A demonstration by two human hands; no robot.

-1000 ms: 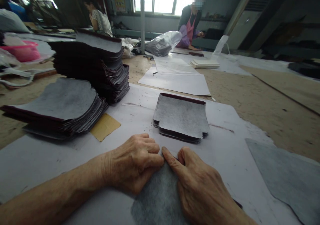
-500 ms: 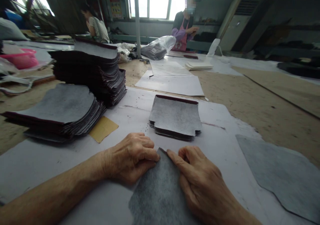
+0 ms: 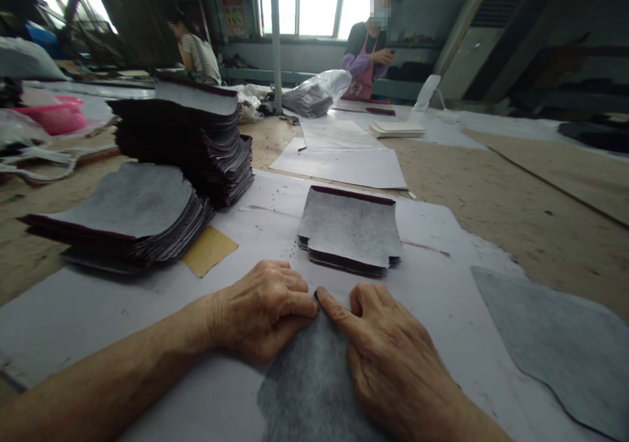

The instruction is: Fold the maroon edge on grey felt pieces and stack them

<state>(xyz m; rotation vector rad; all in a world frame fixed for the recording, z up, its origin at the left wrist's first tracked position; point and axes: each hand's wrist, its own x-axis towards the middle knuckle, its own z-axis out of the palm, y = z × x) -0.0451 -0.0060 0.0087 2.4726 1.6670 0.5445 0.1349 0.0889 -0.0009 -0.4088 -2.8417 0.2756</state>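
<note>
A grey, felt-like piece (image 3: 309, 389) lies in front of me, its near end cut off by the picture's edge. At its far corner, my left hand (image 3: 268, 308) is closed, thumb and forefinger pinching the edge. My right hand (image 3: 393, 344) presses the same edge with its extended forefinger; its other fingers are curled and its thumb rests on the piece. The two hands' fingertips nearly meet there. Just beyond them sits a low stack of similar grey pieces (image 3: 351, 226) with a dark maroon folded edge along the far side.
Left are a curved stack of grey pieces (image 3: 142, 200), a taller stack (image 3: 181, 141) behind it, and a yellow card (image 3: 210, 251). Another grey piece (image 3: 560, 337) lies right on the white paper (image 3: 442, 232). Farther off are white sheets (image 3: 344, 160), a plastic bag (image 3: 314, 92) and two people.
My right forefinger has slid slightly left along the far edge, toward my left fingertips. The whole view has shifted a little, with surroundings appearing farther right.
</note>
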